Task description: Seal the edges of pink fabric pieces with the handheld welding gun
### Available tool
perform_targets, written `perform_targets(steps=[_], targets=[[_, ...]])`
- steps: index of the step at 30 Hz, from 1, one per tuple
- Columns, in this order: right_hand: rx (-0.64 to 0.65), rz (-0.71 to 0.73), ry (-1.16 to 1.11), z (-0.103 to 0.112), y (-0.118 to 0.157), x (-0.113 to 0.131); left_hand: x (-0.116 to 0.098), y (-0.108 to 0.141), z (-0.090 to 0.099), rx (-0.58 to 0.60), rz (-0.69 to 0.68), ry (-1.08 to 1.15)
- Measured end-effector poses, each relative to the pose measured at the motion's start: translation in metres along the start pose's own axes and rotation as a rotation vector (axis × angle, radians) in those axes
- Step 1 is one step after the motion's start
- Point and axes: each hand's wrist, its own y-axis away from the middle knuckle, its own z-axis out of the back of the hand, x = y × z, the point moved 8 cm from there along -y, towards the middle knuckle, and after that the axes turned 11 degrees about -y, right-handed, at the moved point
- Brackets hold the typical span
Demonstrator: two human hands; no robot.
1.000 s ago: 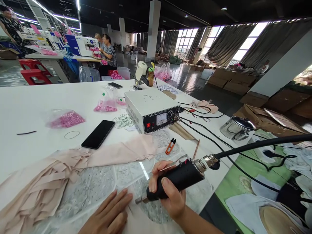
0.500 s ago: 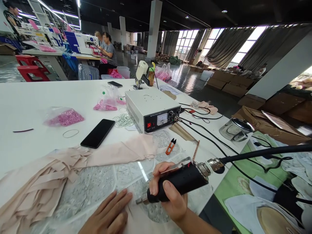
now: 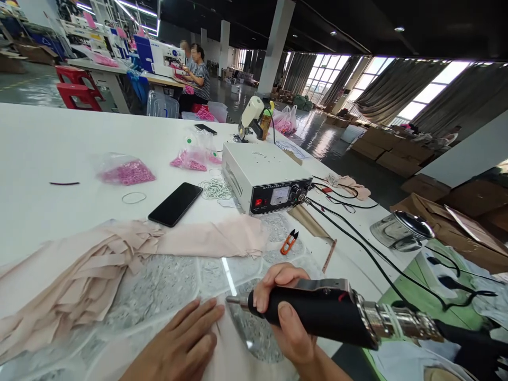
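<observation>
My right hand [image 3: 288, 317] is wrapped around a black handheld ultrasonic welding gun [image 3: 323, 312], with my thumb on its near side. Its thin metal tip points left, close to my left fingertips; whether it touches the fabric I cannot tell. My left hand [image 3: 184, 341] lies flat, fingers stretched out, on a pale beige fabric piece [image 3: 228, 352]. Under the fabric is a clear patterned sheet [image 3: 159, 291]. Beyond my hands, a beige strip [image 3: 214, 238] runs from a heap of overlapping beige strips [image 3: 99, 275] at the left.
A white control box [image 3: 265, 164] with cables stands behind. Orange thread snips [image 3: 289, 242], a black phone [image 3: 175, 203], green elastic loops [image 3: 216, 189] and bags of pink pieces [image 3: 127, 170] lie around it. A metal mug [image 3: 400, 231] stands at the right edge. People sit at sewing machines beyond.
The welding gun has swung to a more level angle, its tip rising away from the fabric near my left fingers. My left hand stays flat. The whole view has shifted and tilted slightly.
</observation>
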Motion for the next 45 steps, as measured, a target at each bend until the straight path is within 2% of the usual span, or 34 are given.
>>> perform_targets(steps=[3, 9, 17, 26, 31, 35, 45], targets=[[-0.007, -0.020, 0.017, 0.001, 0.002, -0.002, -0.002, 0.001, -0.003, 0.048, -0.026, -0.026], [-0.019, -0.021, 0.009, 0.002, 0.001, -0.001, 0.002, -0.004, 0.004, 0.003, 0.032, 0.054], [0.005, -0.028, 0.008, -0.001, 0.001, -0.003, 0.002, -0.004, 0.004, -0.033, 0.048, 0.047], [0.017, -0.016, 0.043, 0.003, 0.001, -0.006, 0.000, 0.000, -0.001, 0.002, 0.033, 0.030], [-0.024, 0.005, -0.003, 0.000, -0.003, -0.003, 0.004, -0.004, 0.004, -0.028, 0.064, 0.083], [-0.003, 0.001, 0.000, -0.001, -0.001, -0.005, 0.004, -0.006, 0.008, -0.054, 0.062, 0.078], [-0.010, 0.003, 0.003, 0.000, -0.004, -0.009, 0.003, -0.004, 0.005, -0.034, 0.071, 0.075]])
